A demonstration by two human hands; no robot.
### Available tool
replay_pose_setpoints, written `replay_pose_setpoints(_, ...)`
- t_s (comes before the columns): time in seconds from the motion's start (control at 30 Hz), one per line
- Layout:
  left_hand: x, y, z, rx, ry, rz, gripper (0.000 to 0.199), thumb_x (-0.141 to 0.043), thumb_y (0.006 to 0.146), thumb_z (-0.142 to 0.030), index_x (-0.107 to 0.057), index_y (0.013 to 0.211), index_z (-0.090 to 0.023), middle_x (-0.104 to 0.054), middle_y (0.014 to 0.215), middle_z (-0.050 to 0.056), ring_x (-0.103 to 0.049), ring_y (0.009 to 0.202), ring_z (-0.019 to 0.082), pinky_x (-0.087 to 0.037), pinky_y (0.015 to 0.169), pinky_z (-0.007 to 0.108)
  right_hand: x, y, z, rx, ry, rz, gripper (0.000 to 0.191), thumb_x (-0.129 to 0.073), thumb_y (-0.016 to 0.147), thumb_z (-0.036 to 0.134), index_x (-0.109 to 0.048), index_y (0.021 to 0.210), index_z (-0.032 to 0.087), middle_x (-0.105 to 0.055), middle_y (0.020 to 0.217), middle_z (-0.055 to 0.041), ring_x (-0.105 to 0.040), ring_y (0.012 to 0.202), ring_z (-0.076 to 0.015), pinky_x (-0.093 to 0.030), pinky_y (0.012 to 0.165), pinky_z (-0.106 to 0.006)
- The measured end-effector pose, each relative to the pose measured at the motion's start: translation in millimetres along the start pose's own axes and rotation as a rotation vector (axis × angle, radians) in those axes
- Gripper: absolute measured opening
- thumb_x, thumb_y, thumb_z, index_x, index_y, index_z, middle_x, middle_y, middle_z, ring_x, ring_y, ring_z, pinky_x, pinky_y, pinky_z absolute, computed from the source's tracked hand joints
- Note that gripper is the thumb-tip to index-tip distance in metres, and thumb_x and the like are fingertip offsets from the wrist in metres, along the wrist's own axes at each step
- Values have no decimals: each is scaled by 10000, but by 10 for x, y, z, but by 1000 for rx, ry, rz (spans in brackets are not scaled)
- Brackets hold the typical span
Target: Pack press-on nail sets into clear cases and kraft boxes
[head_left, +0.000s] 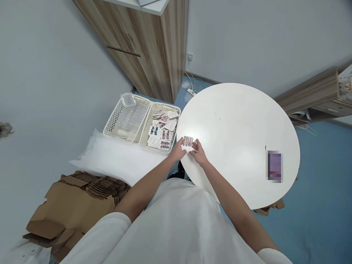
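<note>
Nail card (188, 141), one, probably light and slightly stiff, nails likely slippery; left hand (178, 149) and right hand (199, 153) pinch opposite edges, best kept there.

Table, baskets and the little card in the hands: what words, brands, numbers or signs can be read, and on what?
No text is readable here.
Cards in the right-hand basket: fine print, too small to read.
Nail card at the hands: no legible print.
Purple thing on the table: pixelated, unreadable.
</note>
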State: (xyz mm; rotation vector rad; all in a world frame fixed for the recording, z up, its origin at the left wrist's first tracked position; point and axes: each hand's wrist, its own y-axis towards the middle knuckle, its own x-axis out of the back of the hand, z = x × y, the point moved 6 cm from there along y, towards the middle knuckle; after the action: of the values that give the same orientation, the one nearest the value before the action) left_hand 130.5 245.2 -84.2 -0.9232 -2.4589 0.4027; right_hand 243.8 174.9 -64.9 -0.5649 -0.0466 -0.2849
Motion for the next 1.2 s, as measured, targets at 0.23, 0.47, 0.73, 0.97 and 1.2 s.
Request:
replay_pose_setpoints(0.23,-2,-6,-6,1,8,-4,792,-505,703,-101,-95,1374,-192,-301,1382,102,-314,1251,207,-340,977,337,5,-11,6,15,-8,11,885,-587,644,225,-72,1361,291,-297,1365,-104,-368,1203,-208,-388,900,-393)
replay_pose_setpoints(0.47,-8,-207,-66,4,31,-72,758,-518,700,-123,-157,1363,-191,-317,1373,101,-334,1236,216,-354,966,352,157,-199,-38,80,-54,17,810,-569,675,260,-119,1345,315,-331,1336,-90,-405,1165,-199,-411,884,-396)
replay_pose_setpoints(0.73,-14,-687,-153,7,58,-212,631,-539,731,-224,-294,1311,-179,-400,1313,103,-399,1186,221,-360,956,352,331,-552,-123,132,-139,89,686,-546,692,284,-243,1307,292,-413,1262,-87,-466,1094,-203,-454,833,-400)
replay_pose_setpoints(0.97,24,-1335,-144,16,85,-305,526,-541,748,-306,-398,1242,-192,-476,1250,86,-465,1121,223,-412,901,355,164,-749,-237,162,-228,216,510,-494,717,306,-402,1210,216,-504,1156,-93,-573,854,-151,-483,760,-353)
replay_pose_setpoints(1.2,341,-1901,59,48,179,-405,462,-553,732,-295,-474,1167,-161,-546,1156,101,-525,1040,230,-423,883,366,-277,-863,-161,188,-248,383,360,-522,688,321,-538,1020,186,-597,960,-69,-584,760,-156,-487,701,-338)
